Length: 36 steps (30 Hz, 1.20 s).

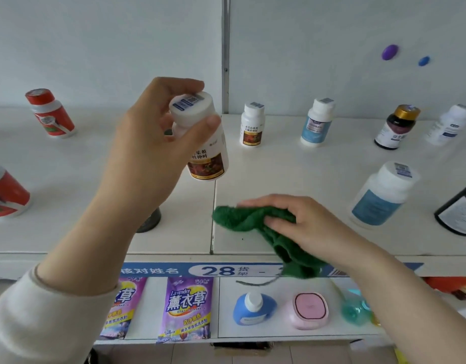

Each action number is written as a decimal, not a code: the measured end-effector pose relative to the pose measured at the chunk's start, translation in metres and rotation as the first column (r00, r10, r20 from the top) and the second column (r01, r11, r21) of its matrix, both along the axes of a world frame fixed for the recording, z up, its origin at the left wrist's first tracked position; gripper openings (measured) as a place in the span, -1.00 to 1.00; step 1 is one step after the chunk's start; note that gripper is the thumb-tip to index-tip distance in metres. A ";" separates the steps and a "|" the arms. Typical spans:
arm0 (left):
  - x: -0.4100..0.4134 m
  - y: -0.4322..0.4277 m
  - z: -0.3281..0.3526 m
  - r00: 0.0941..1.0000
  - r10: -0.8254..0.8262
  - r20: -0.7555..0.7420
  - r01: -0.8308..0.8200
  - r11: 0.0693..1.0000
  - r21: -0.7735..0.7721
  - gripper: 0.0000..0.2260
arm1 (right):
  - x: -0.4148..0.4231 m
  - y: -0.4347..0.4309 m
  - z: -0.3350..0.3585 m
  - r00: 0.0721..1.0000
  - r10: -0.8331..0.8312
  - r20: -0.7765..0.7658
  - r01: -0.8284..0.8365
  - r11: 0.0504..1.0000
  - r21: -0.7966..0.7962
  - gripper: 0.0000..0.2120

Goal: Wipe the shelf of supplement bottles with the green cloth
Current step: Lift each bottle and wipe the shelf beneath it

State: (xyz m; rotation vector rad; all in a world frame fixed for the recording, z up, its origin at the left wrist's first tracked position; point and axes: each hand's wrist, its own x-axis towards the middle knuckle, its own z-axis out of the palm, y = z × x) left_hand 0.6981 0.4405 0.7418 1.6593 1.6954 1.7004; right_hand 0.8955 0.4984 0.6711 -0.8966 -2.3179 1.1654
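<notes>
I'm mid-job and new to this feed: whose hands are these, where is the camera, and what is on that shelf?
There is no machine here. One wide-angle camera sits on a person's head and looks forward and down at their two bare hands.

The left hand holds a white bottle by its cap, lifted off the shelf. The right hand presses a green cloth flat on the shelf's front part; one end of the cloth hangs over the edge.

Other supplement bottles stand on the shelf: two red ones at the left, a matching white bottle behind, blue-labelled ones and a dark one with a gold cap at the right. Below the shelf are purple packets and a blue bottle.
</notes>
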 end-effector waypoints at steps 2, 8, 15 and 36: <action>0.001 -0.001 0.001 1.000 -0.004 -0.010 0.004 1.000 -0.007 -0.77 | -0.001 0.033 0.004 0.964 -0.265 0.009 0.261 0.953 0.151 -0.59; 0.003 -0.004 -0.001 0.999 -0.008 -0.053 0.005 0.999 -0.053 -0.77 | -0.032 0.058 -0.020 0.879 -0.451 0.156 0.383 0.861 0.335 -0.63; 0.012 -0.007 -0.008 0.998 -0.038 -0.047 0.035 0.997 -0.062 -0.77 | -0.010 -0.042 -0.021 0.993 0.073 0.095 -0.094 0.966 0.241 -0.60; 0.150 0.031 -0.072 0.998 0.012 -0.067 -0.030 0.958 -0.286 -0.71 | 0.214 -0.029 0.003 0.845 -0.430 -0.319 0.318 0.882 -0.349 -0.61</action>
